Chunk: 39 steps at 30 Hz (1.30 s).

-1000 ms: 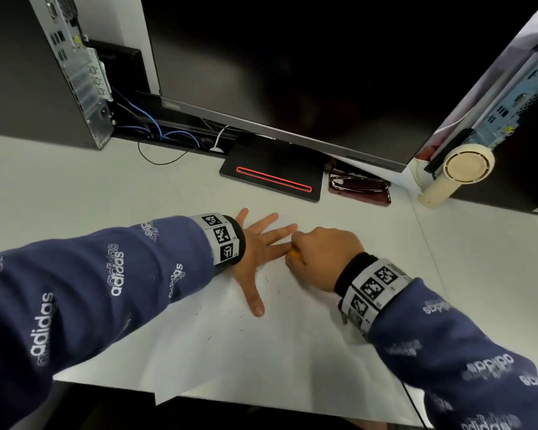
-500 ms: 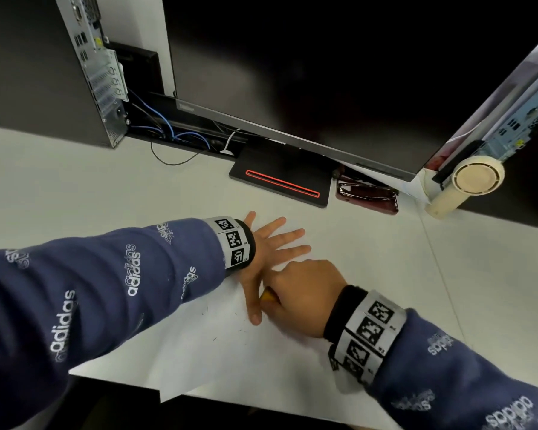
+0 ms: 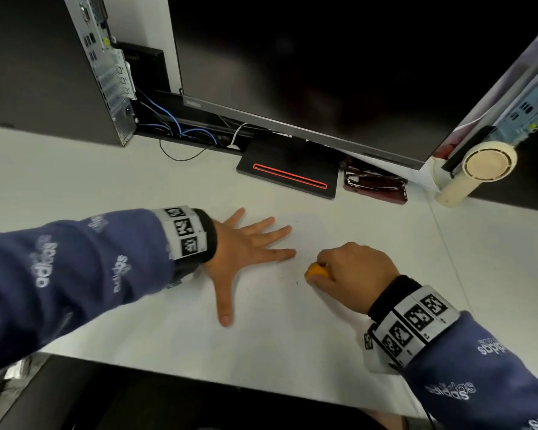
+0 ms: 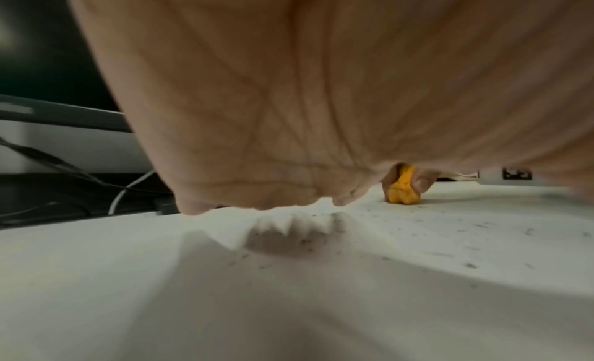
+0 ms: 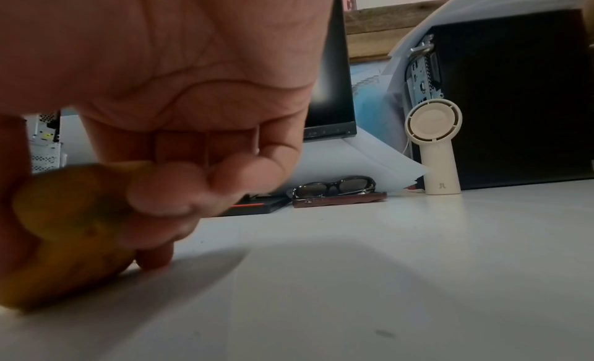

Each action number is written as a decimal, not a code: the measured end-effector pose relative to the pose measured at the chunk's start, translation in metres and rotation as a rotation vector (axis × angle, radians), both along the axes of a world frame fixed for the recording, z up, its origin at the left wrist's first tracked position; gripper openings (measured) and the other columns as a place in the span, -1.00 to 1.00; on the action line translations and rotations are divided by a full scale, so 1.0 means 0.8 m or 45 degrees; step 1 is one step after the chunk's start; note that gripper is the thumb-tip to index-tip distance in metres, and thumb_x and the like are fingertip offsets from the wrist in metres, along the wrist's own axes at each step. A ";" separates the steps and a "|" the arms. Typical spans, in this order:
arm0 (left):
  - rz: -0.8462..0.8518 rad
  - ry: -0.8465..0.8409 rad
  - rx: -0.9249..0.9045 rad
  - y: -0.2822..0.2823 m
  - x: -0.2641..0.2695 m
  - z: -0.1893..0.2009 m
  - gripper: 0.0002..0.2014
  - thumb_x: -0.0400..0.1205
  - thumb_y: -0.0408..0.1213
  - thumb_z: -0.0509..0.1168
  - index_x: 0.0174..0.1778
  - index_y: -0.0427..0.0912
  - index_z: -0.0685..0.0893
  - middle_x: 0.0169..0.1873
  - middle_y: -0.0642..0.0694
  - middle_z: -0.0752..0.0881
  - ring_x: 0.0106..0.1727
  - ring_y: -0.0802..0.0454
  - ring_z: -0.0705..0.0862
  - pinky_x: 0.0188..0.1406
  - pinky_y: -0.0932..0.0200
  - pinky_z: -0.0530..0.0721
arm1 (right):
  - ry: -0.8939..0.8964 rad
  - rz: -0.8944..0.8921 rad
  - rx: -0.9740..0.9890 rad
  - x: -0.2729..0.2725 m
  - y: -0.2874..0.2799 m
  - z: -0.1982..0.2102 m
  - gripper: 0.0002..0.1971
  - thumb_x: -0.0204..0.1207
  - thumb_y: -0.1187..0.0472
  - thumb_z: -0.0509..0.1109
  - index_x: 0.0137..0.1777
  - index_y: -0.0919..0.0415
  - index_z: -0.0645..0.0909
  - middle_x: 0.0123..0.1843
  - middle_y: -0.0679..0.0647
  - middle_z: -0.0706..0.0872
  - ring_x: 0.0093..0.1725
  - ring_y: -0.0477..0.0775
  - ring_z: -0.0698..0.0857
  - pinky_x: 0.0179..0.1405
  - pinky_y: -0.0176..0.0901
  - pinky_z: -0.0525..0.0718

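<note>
From where I stand this looks like rubbing-out work. The right hand [image 3: 354, 274] has its fingers curled tight round a small orange eraser [image 3: 316, 270], whose end is pressed onto the white sheet of paper [image 3: 261, 342] at the near middle of the desk [image 3: 59, 187]. Just to its left the left hand [image 3: 246, 252] lies flat with fingers spread, pinning the sheet; the two hands are near but not touching. To do it well, I'd keep that flat palm bearing down close to the rubbed spot so the paper cannot buckle. I'd work the eraser in short, light strokes away from the pinning hand, then brush the dark crumbs [image 4: 471, 265] off rather than smear them. By my count: one eraser, one sheet, two hands at work, and crumbs too many to number. Along the far side stand one monitor [image 3: 323, 72], one pair of glasses [image 3: 375, 181], one cream fan [image 3: 479, 169], and two computer towers, a left tower [image 3: 44, 72] and a right tower [image 3: 534, 97].
</note>
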<state>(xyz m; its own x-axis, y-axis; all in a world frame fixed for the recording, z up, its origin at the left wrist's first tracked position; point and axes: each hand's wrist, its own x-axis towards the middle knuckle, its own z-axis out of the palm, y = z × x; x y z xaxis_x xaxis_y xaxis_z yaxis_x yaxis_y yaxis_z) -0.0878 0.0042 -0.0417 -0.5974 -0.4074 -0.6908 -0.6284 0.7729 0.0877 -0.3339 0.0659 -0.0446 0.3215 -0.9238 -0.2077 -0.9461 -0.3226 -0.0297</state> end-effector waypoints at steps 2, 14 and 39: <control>0.019 -0.027 -0.002 0.009 0.022 -0.002 0.56 0.15 0.52 0.59 0.63 0.37 -0.61 0.54 0.22 -0.78 0.59 0.03 -0.75 0.58 -0.57 -0.51 | -0.011 -0.008 0.007 -0.006 -0.002 -0.002 -0.62 0.67 -0.23 0.22 -0.09 0.03 0.68 -0.22 -0.07 0.71 -0.17 0.08 0.70 -0.31 -0.10 0.55; 0.125 0.020 -0.001 0.011 0.058 -0.018 0.49 0.27 0.57 0.49 0.67 0.25 -0.61 0.62 0.23 -0.68 0.63 0.08 -0.70 0.62 -0.55 -0.45 | -0.052 0.017 -0.019 -0.001 -0.010 0.002 -0.63 0.68 -0.19 0.23 -0.12 0.05 0.67 -0.28 -0.06 0.69 -0.25 0.05 0.69 -0.37 -0.13 0.51; 0.142 -0.004 0.016 0.014 0.048 -0.032 0.52 0.25 0.54 0.52 0.61 0.28 -0.68 0.55 0.28 -0.76 0.60 0.05 -0.75 0.51 -0.67 -0.50 | -0.564 -0.241 0.023 -0.026 -0.004 0.003 -0.51 0.57 -0.40 0.27 -0.28 0.00 0.58 -0.42 0.05 0.75 -0.40 0.07 0.74 -0.24 0.19 0.76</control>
